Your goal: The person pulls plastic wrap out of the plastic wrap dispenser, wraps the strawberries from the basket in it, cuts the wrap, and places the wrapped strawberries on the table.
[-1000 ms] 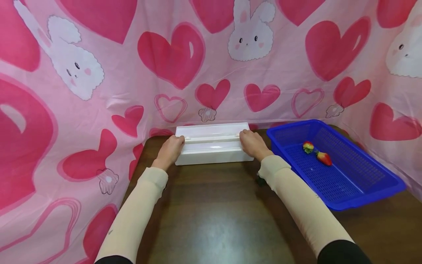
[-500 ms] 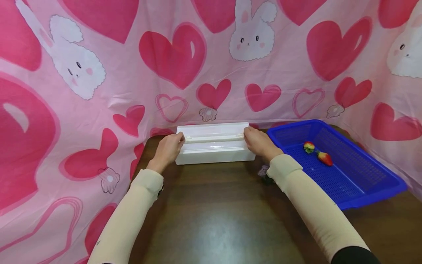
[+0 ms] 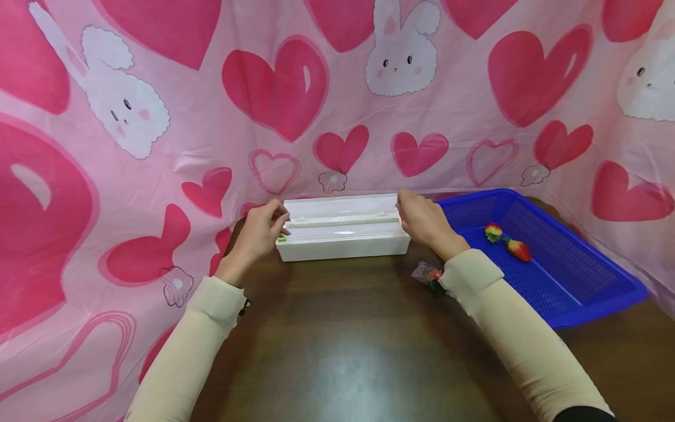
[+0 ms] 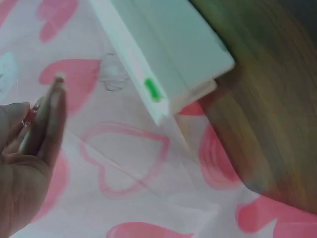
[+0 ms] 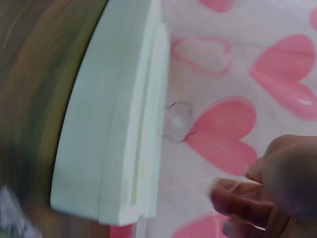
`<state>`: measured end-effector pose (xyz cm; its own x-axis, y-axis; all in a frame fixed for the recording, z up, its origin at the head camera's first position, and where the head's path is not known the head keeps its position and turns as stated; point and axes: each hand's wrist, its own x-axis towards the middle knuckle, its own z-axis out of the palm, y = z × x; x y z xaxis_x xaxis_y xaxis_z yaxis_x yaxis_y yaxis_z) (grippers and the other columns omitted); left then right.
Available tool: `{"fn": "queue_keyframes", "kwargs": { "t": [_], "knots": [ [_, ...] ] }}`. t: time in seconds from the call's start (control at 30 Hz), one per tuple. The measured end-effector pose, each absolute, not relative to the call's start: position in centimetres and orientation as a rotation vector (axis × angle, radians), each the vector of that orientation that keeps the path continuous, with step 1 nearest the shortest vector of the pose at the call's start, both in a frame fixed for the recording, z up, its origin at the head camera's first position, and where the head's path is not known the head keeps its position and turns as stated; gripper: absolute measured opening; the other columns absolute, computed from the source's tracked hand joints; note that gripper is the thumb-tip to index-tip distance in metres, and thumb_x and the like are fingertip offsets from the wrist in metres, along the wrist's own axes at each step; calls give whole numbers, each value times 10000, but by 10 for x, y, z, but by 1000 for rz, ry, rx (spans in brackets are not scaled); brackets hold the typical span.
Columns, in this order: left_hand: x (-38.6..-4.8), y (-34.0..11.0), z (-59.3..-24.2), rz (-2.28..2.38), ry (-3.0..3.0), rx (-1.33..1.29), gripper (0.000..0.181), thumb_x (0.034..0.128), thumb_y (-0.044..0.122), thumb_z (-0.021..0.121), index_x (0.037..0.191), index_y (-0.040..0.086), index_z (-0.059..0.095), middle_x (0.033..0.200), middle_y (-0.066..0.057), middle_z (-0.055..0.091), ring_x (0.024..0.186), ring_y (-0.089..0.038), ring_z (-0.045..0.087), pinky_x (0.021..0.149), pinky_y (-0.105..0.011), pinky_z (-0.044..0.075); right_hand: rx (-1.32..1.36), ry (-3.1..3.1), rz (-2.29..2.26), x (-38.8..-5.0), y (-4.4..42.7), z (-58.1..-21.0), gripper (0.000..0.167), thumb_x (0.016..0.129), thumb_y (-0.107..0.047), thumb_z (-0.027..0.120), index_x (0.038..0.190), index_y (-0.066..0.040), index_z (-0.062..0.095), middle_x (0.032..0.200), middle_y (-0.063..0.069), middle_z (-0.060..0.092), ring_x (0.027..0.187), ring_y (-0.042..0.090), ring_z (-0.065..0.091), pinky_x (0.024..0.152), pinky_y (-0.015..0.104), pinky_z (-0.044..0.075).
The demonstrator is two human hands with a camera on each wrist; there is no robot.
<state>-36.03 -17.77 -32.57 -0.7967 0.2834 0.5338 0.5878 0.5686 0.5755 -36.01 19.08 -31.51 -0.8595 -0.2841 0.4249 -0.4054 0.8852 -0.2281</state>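
Note:
A long white box (image 3: 343,248), like a cling film dispenser with its lid tilted back, stands at the table's back. My left hand (image 3: 259,227) is just off its left end, thumb and fingers close together. A small shiny spot shows between them in the left wrist view; whether they pinch clear film is unclear. Past the right end is my right hand (image 3: 426,221), fingers loosely curled, the thumb apart from the fingertips in the right wrist view (image 5: 267,193); I see nothing in it. A green tab (image 3: 282,239) marks the box's front left corner.
A strawberry in crinkled clear wrap (image 3: 435,275) lies beside my right sleeve, partly hidden. To the right, a blue plastic basket (image 3: 585,310) holds two strawberries (image 3: 519,249). A pink heart-print cloth (image 3: 337,105) hangs right behind the wooden table (image 3: 337,351).
Both hands have moved apart, outward from the box's ends. The green tab at the left corner has come into view, and more of the wrapped strawberry shows beside my right sleeve.

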Motion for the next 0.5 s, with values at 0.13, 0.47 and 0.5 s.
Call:
{"fn": "queue_keyframes", "kwargs": {
  "t": [0.13,0.47,0.5],
  "knots": [
    [-352,-172,-324,-1189,-2390,-721,67,1044,12,521,1052,-51,501,957,-217,611,882,-353,757,690,-259,567,542,-2568,881,-350,186,-316,155,1093,-106,405,1104,29,482,1055,210,700,745,343,732,657,468,571],
    [-341,-169,-318,-1204,-2461,-766,70,1085,44,392,1058,-4,349,1344,-261,618,1220,-376,639,943,-492,489,616,-2386,1123,-341,185,-321,131,1100,-76,369,1060,27,440,1252,230,685,1236,408,611,1023,530,449],
    [-339,-170,-317,-1175,-2450,-778,74,1082,45,404,1055,2,350,1311,-255,647,1219,-371,641,937,-489,469,635,-2376,1107,-339,186,-320,132,1100,-80,371,1073,25,447,1260,218,683,1238,400,607,1028,527,443]
  ]
}}
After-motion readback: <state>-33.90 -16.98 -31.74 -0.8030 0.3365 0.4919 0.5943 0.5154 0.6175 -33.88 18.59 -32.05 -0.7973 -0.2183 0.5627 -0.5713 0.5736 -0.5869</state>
